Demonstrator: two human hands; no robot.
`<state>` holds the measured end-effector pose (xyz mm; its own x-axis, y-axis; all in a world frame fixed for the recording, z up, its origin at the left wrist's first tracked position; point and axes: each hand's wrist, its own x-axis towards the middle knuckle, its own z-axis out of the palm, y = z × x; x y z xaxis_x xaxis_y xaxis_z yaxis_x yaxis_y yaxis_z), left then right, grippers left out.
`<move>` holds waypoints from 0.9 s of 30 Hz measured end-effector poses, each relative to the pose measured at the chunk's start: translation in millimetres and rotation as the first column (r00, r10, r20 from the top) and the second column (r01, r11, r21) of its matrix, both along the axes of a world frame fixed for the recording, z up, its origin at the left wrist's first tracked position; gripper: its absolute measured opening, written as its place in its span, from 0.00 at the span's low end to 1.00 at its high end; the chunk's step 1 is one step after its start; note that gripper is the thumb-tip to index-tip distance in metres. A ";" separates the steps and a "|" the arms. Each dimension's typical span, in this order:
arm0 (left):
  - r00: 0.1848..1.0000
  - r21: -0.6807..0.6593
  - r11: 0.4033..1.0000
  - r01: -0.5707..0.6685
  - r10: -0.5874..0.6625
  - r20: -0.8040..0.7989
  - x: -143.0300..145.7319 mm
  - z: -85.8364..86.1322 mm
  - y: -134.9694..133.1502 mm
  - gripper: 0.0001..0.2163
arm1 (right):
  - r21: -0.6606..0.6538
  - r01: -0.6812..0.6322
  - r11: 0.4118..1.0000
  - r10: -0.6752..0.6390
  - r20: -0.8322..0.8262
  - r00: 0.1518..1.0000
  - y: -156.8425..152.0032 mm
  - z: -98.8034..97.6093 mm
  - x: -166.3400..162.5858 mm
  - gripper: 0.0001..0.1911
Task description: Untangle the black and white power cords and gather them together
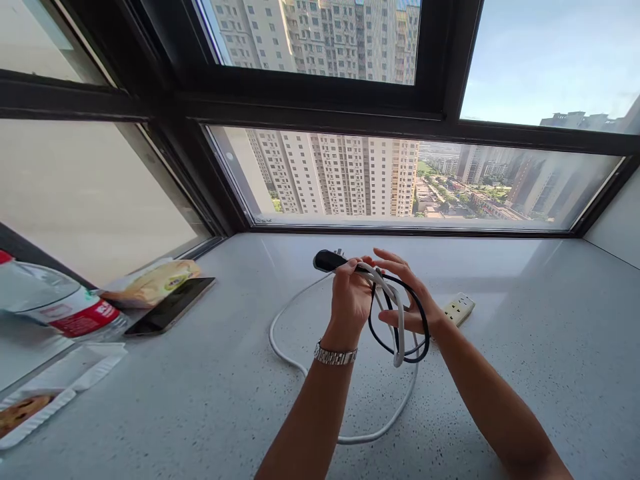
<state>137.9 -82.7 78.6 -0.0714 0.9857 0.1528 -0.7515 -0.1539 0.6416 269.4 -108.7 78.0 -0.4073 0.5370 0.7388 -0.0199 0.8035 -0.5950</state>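
Note:
My left hand (350,297), with a metal watch on the wrist, grips a black plug (327,260) and loops of black and white cable (400,333) above the counter. My right hand (407,293) has its fingers spread inside the hanging cable loops, holding them apart. The white cable (285,350) trails down in a wide curve over the grey counter (200,400). A white power strip (459,308) lies just behind my right wrist, partly hidden by it.
At the left lie a dark phone (167,308), a wrapped snack (150,283), a plastic water bottle (55,303) on its side and a packaged cookie (25,413). Black-framed windows (320,107) close the counter at the back.

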 end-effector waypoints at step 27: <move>0.945 0.258 0.966 0.022 0.064 -0.322 15.0 15.3 -33.9 0.08 | -0.481 -0.085 0.873 0.024 -0.132 0.991 -22.3 9.7 -7.6 0.51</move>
<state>153.0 -116.6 93.8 0.0043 0.9092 0.4163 -0.5032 -0.3578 0.7866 261.8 -131.0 87.7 -0.3725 0.8193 0.4359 -0.1501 0.4104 -0.8995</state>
